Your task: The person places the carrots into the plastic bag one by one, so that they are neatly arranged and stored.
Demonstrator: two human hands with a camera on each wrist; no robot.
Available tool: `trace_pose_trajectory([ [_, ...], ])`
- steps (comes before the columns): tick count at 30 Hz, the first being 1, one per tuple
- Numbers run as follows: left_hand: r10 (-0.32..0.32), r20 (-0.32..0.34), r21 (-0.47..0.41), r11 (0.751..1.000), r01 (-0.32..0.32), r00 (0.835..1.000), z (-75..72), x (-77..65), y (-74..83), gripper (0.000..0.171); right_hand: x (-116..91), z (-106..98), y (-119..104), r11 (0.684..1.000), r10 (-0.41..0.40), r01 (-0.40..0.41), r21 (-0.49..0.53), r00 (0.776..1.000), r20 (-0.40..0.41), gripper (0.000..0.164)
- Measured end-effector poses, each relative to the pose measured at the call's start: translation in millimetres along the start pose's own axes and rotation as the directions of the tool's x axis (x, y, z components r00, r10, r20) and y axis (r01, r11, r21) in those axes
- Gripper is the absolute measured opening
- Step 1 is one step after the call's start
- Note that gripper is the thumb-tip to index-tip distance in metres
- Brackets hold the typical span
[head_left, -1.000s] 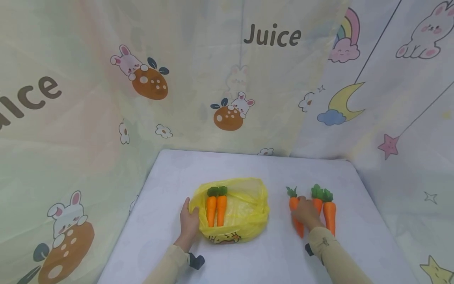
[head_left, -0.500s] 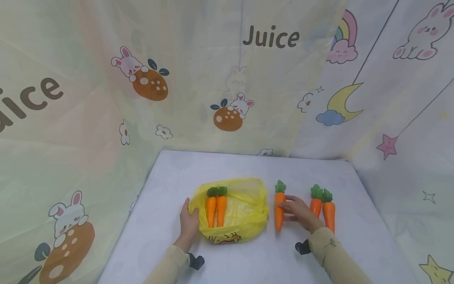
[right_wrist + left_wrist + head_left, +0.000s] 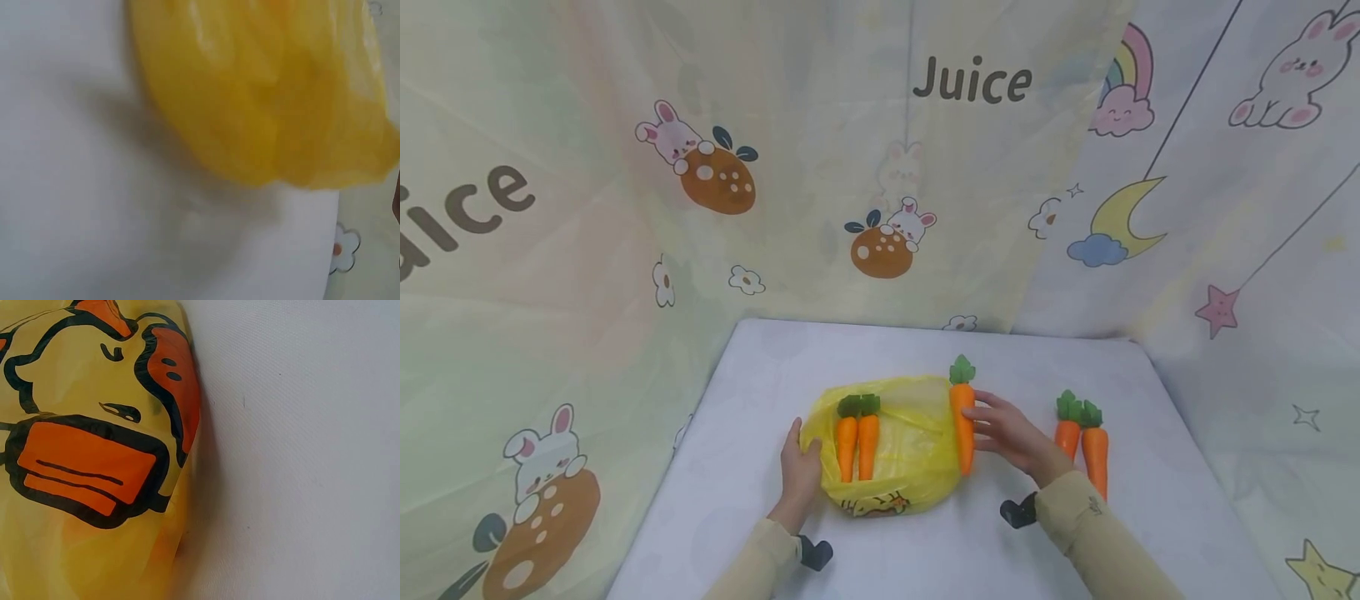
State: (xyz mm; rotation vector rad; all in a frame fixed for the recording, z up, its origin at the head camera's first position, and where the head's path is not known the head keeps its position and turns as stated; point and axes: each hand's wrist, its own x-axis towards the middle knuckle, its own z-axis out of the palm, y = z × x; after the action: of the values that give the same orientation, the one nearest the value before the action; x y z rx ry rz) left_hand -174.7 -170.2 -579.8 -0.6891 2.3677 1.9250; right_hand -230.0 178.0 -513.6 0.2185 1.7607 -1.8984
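A yellow plastic bag (image 3: 917, 442) lies on the table with its mouth spread and two carrots (image 3: 857, 437) side by side inside. At the bag's left edge my left hand (image 3: 801, 473) holds the rim, some of its fingers hidden by the plastic. My right hand (image 3: 1011, 429) pinches a third carrot (image 3: 962, 425) by its side, leaves pointing away, over the bag's right edge. In the left wrist view the bag's printed cartoon face (image 3: 87, 419) fills the left part. The right wrist view has the bag's blurred yellow side (image 3: 250, 106), without the held carrot.
Two more carrots (image 3: 1096, 454) lie together right of my right forearm, partly behind the sleeve (image 3: 1067, 508). The white table (image 3: 715, 417) is bordered at the back and sides by a hanging printed cloth (image 3: 797, 250).
My right hand has taken the leftmost carrot from the group on the right and carried it left to the bag's right edge. The left hand has stayed at the bag.
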Motion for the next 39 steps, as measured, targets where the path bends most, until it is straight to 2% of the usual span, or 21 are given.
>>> trace_pose_trajectory([
  [6, -0.009, -0.004, 0.005, 1.0, 0.009, 1.0, 0.5, 1.4, 0.3, 0.064, -0.1, 29.3, -13.4, 0.999, -0.049, 0.046, 0.027, 0.988, 0.149, 0.072],
  [9, -0.011, -0.007, 0.005, 1.0, 0.011, 1.0, 0.7, 2.4, -0.2, 0.064, -0.1, 41.0, -18.8, 0.994, -0.101, 0.086, 0.068, 0.962, 0.254, 0.064],
  [12, -0.005, -0.009, 0.001, 1.0, 0.005, 1.0, 0.6, 3.0, -0.5, 0.064, 1.1, 50.9, -22.7, 0.985, -0.143, 0.105, 0.134, 0.937, 0.319, 0.059],
  [15, 0.001, -0.007, -0.002, 1.0, -0.001, 1.0, 0.3, 3.2, -0.9, 0.064, 2.8, 58.8, -25.3, 0.972, -0.168, 0.1, 0.212, 0.929, 0.33, 0.058],
  [19, 0.006, -0.008, 0.006, 1.0, -0.006, 1.0, 0.3, 3.6, -1.2, 0.064, 6.6, 67.0, -25.9, 0.948, -0.179, 0.088, 0.307, 0.942, 0.284, 0.059],
  [21, 0.01, -0.01, 0.01, 1.0, -0.01, 1.0, 0.2, 3.4, -0.8, 0.064, 9.8, 70.7, -24.1, 0.942, -0.185, 0.1, 0.32, 0.951, 0.246, 0.06],
  [25, 0.02, -0.014, 0.007, 1.0, -0.02, 1.0, -0.1, 3.4, -0.2, 0.064, 19.2, 80.1, -15.3, 0.959, -0.193, 0.157, 0.238, 0.971, 0.139, 0.062],
  [28, 0.021, -0.015, 0.005, 1.0, -0.021, 1.0, 0.0, 4.2, -0.8, 0.064, 26.2, 90.4, -5.8, 0.974, -0.203, 0.197, 0.11, 0.978, 0.044, 0.066],
  [31, 0.016, -0.017, 0.011, 1.0, -0.016, 1.0, 0.0, 5.4, -1.7, 0.064, 31.3, 101.0, 4.1, 0.977, -0.213, 0.213, -0.012, 0.976, -0.035, 0.069],
  [35, 0.016, -0.018, 0.012, 1.0, -0.015, 1.0, 0.2, 6.7, -2.7, 0.064, 34.8, 112.6, 15.0, 0.967, -0.217, 0.203, -0.151, 0.973, -0.082, 0.07],
  [39, 0.015, -0.014, 0.006, 1.0, -0.015, 1.0, 0.1, 7.3, -3.0, 0.064, 36.8, 120.3, 22.9, 0.946, -0.2, 0.169, -0.278, 0.976, -0.088, 0.071],
])
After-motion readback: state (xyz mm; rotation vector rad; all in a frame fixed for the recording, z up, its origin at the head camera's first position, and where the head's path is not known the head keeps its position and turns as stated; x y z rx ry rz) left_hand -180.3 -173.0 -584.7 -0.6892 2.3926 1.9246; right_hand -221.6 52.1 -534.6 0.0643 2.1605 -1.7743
